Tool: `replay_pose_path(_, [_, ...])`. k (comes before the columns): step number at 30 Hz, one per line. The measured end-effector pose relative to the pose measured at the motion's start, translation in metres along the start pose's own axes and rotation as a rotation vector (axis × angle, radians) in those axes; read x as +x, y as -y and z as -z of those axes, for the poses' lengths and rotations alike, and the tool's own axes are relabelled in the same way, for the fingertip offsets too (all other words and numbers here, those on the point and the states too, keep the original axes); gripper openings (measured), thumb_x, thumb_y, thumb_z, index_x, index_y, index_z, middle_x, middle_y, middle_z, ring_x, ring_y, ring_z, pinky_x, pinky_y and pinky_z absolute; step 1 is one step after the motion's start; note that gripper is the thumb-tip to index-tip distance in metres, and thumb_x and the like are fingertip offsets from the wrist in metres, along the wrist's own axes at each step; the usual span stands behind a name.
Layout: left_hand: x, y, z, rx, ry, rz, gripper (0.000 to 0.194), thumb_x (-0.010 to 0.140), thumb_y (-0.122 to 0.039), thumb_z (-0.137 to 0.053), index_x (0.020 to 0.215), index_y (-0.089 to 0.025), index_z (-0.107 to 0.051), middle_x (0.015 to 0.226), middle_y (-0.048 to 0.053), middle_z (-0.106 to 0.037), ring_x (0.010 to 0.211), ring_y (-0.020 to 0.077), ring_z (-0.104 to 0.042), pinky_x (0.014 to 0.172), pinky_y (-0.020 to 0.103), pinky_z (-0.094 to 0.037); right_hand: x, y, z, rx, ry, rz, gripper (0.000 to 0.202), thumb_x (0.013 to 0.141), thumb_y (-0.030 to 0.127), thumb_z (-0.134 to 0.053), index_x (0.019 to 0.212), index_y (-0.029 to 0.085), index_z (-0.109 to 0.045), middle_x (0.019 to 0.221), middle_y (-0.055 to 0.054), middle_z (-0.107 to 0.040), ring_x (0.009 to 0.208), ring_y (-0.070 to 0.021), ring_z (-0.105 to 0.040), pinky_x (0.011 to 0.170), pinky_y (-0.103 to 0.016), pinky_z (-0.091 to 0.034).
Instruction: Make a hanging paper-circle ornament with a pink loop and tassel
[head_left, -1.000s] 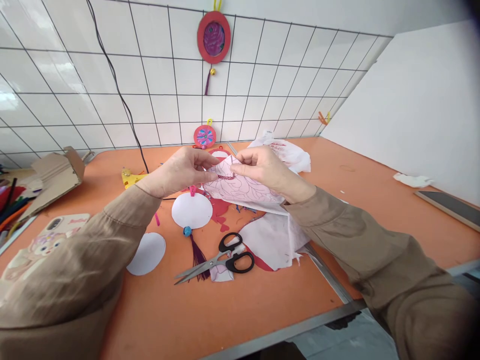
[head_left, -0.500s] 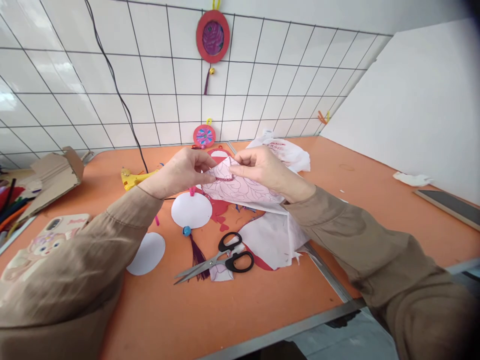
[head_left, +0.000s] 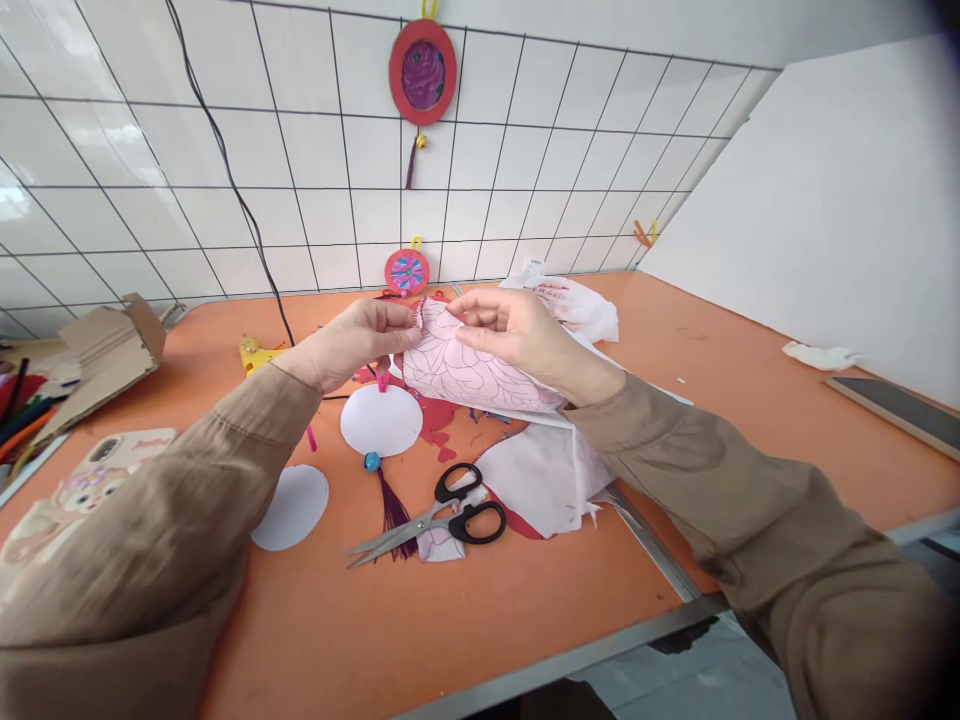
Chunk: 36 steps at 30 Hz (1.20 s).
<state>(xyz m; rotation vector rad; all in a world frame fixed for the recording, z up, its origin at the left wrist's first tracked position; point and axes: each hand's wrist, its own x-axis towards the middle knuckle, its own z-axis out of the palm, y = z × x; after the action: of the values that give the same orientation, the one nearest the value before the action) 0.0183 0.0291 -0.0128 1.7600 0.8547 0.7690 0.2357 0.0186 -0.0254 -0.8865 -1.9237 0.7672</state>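
Note:
A pink cloth with a line pattern (head_left: 472, 370) is held up above the orange table. My left hand (head_left: 367, 338) pinches its upper left edge, and my right hand (head_left: 514, 335) has its thumb and fingers closed on the upper edge, a little to the right. Below lie black-handled scissors (head_left: 424, 522), partly over a purple tassel (head_left: 391, 500) with a blue bell. A white disc (head_left: 382, 421) with a pink loop is above the tassel, and another white disc (head_left: 291, 508) lies at the left. White fabric (head_left: 536, 475) rests right of the scissors.
The orange table (head_left: 337, 640) bears a phone case (head_left: 82, 490) at left, a yellow tool (head_left: 257, 355), torn cardboard (head_left: 112, 350), a plastic bag (head_left: 581, 305) and a dark flat object (head_left: 900, 410) at right. Red round ornaments (head_left: 397, 95) hang on the wire grid behind.
My left hand has shifted slightly left along the cloth. The fold between my hands has opened, and the cloth's dark red edge now stands upright at my left fingertips.

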Motion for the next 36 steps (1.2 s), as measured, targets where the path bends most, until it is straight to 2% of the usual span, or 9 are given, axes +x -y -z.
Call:
replay_pose_path(4, [0.0, 0.0, 0.001, -0.016, 0.033, -0.044, 0.026, 0.081, -0.04, -0.069, 0.084, -0.015, -0.072, 0.074, 0.007, -0.066, 0.061, 0.0145, -0.058, 0.052, 0.026, -0.045, 0.0, 0.003, -0.001, -0.022, -0.054, -0.086, 0.014, 0.078, 0.031, -0.069, 0.081, 0.02, -0.062, 0.072, -0.002, -0.063, 0.064, -0.0136, -0.054, 0.058, -0.028, -0.041])
replay_pose_path(7, [-0.001, -0.001, 0.0, -0.029, 0.021, -0.062, 0.024, 0.077, -0.035, -0.075, 0.086, -0.014, -0.073, 0.083, 0.008, -0.071, 0.071, 0.0168, -0.064, 0.062, 0.028, -0.051, -0.001, 0.007, -0.002, -0.008, -0.045, -0.103, 0.01, 0.078, 0.026, -0.068, 0.08, 0.019, -0.061, 0.067, -0.001, -0.06, 0.058, -0.0112, -0.048, 0.054, -0.027, -0.035])
replay_pose_path(13, [0.002, 0.002, -0.004, -0.045, -0.053, -0.069, 0.014, 0.07, -0.023, -0.078, 0.076, -0.013, -0.071, 0.074, 0.006, -0.07, 0.068, 0.0167, -0.065, 0.067, 0.03, -0.053, -0.002, 0.007, -0.002, -0.001, 0.002, -0.08, 0.015, 0.078, 0.029, -0.066, 0.08, 0.015, -0.06, 0.067, 0.001, -0.055, 0.058, -0.0091, -0.045, 0.054, -0.025, -0.032])
replay_pose_path(20, [0.006, 0.011, -0.006, -0.073, -0.014, -0.039, 0.018, 0.062, -0.022, -0.082, 0.066, -0.015, -0.066, 0.068, 0.004, -0.068, 0.071, 0.0198, -0.068, 0.069, 0.034, -0.055, 0.002, 0.002, 0.002, 0.146, -0.039, -0.125, 0.009, 0.073, 0.023, -0.065, 0.073, 0.016, -0.06, 0.066, 0.001, -0.056, 0.056, -0.0086, -0.046, 0.051, -0.023, -0.033])
replay_pose_path(24, [0.006, 0.013, -0.01, -0.088, -0.006, -0.024, 0.021, 0.06, -0.022, -0.081, 0.062, -0.015, -0.061, 0.064, 0.002, -0.064, 0.065, 0.0153, -0.063, 0.061, 0.029, -0.052, 0.005, 0.001, 0.006, 0.181, -0.056, -0.138, 0.009, 0.071, 0.015, -0.062, 0.079, 0.017, -0.063, 0.066, 0.002, -0.057, 0.055, -0.0078, -0.044, 0.05, -0.022, -0.032])
replay_pose_path(27, [0.006, 0.013, -0.015, -0.047, -0.088, -0.058, 0.023, 0.061, -0.021, -0.079, 0.063, -0.015, -0.057, 0.059, -0.002, -0.055, 0.056, 0.0095, -0.053, 0.052, 0.023, -0.043, 0.006, 0.001, 0.012, 0.121, -0.047, -0.148, 0.007, 0.074, 0.013, -0.061, 0.079, 0.017, -0.063, 0.06, 0.003, -0.051, 0.052, -0.0079, -0.04, 0.048, -0.023, -0.029])
replay_pose_path(30, [0.007, 0.018, -0.021, 0.09, -0.213, -0.137, 0.024, 0.065, -0.02, -0.075, 0.064, -0.017, -0.051, 0.056, -0.005, -0.046, 0.051, 0.0072, -0.044, 0.048, 0.022, -0.035, 0.005, 0.002, 0.017, 0.026, -0.014, -0.1, 0.005, 0.079, 0.015, -0.059, 0.08, 0.016, -0.063, 0.062, 0.001, -0.055, 0.054, -0.0092, -0.044, 0.05, -0.024, -0.033])
replay_pose_path(33, [0.007, 0.028, -0.029, 0.317, -0.351, -0.257, 0.019, 0.073, -0.019, -0.068, 0.067, -0.018, -0.05, 0.06, -0.004, -0.05, 0.054, 0.0087, -0.045, 0.051, 0.023, -0.036, 0.004, 0.001, 0.019, -0.044, 0.003, -0.019, 0.01, 0.08, 0.011, -0.056, 0.079, 0.018, -0.063, 0.066, -0.001, -0.06, 0.057, -0.0109, -0.05, 0.053, -0.025, -0.037])
replay_pose_path(36, [0.006, 0.04, -0.036, 0.604, -0.449, -0.399, 0.015, 0.078, -0.017, -0.063, 0.072, -0.018, -0.05, 0.064, -0.003, -0.055, 0.057, 0.0097, -0.047, 0.054, 0.023, -0.036, 0.005, 0.0, 0.019, -0.038, 0.012, -0.031, 0.015, 0.078, 0.008, -0.056, 0.079, 0.02, -0.065, 0.06, 0.0, -0.056, 0.053, -0.0111, -0.047, 0.05, -0.026, -0.037])
